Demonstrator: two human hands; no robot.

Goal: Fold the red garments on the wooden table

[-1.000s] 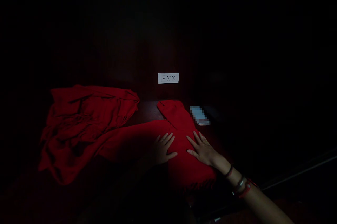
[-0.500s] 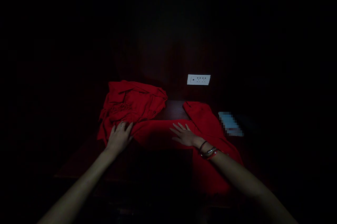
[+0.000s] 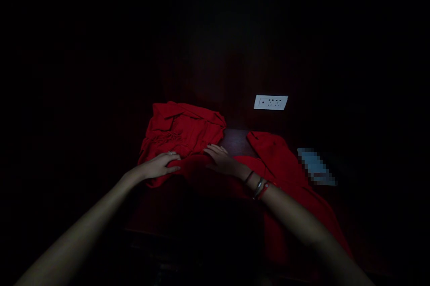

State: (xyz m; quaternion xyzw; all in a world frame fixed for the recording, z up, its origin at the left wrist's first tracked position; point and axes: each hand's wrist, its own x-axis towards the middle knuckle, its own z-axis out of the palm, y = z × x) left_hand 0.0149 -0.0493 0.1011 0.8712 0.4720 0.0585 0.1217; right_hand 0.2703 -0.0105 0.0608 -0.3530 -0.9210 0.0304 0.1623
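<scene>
A red cloth point(image 3: 278, 160) lies across a dark table, with a crumpled, bunched part point(image 3: 188, 129) at the left and a smoother part at the right. My left hand point(image 3: 161, 164), with a ring on one finger, rests on the cloth's left part, its fingers apart and pointing right. Near the middle, my right hand point(image 3: 221, 160) lies on the cloth's upper edge with its fingers extended to the left. Bracelets circle the right wrist. Deep shadow hides the cloth below both hands.
A white socket plate point(image 3: 270, 102) is on the dark wall behind the table point(image 3: 236, 140). To the right of the cloth lies a pale blue, pixelated flat object point(image 3: 316, 166). The surroundings are very dark.
My right hand has moved left and slightly up along the cloth, closer to my left hand. My left hand has turned to point right. The view has shifted, so the surroundings appear farther right.
</scene>
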